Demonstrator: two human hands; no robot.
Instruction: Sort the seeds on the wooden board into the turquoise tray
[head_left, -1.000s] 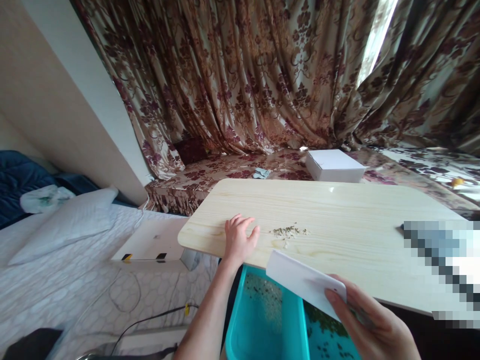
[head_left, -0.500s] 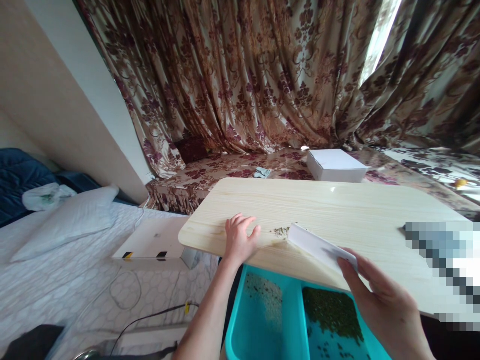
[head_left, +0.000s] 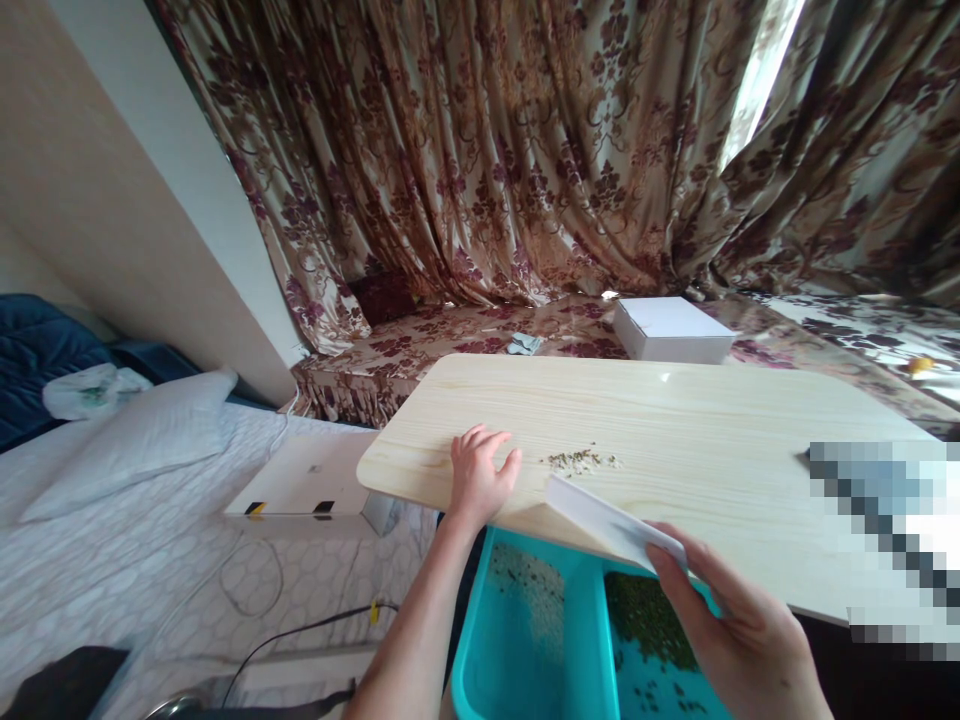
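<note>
My left hand (head_left: pixel 482 475) rests on the pale wooden tabletop (head_left: pixel 675 420) near its front left, fingers spread and holding nothing. Gripped in my right hand (head_left: pixel 731 605) is a flat white card-like piece (head_left: pixel 607 522), its far end by the table's front edge. Just beyond that end lies a small scatter of dark and pale bits, like seeds or grains (head_left: pixel 581 461). Below the edge sits a turquoise divided bin (head_left: pixel 463 660). Pale grains with dark specks (head_left: pixel 529 590) lie in its left compartment, and a heap of dark green bits (head_left: pixel 652 620) in the right, partly hidden by my right hand.
Behind the table, a white box (head_left: pixel 675 325) and a small light cloth (head_left: pixel 523 344) sit on a patterned cover before the curtains. At left are a bed with a pillow (head_left: pixel 142 440), a white case (head_left: pixel 307 480) and cables. A blurred object lies at the table's right.
My right hand swept the white piece up onto the table over the scattered bits, then drew it back toward the front edge, leaving them in view again. My left hand stayed in place.
</note>
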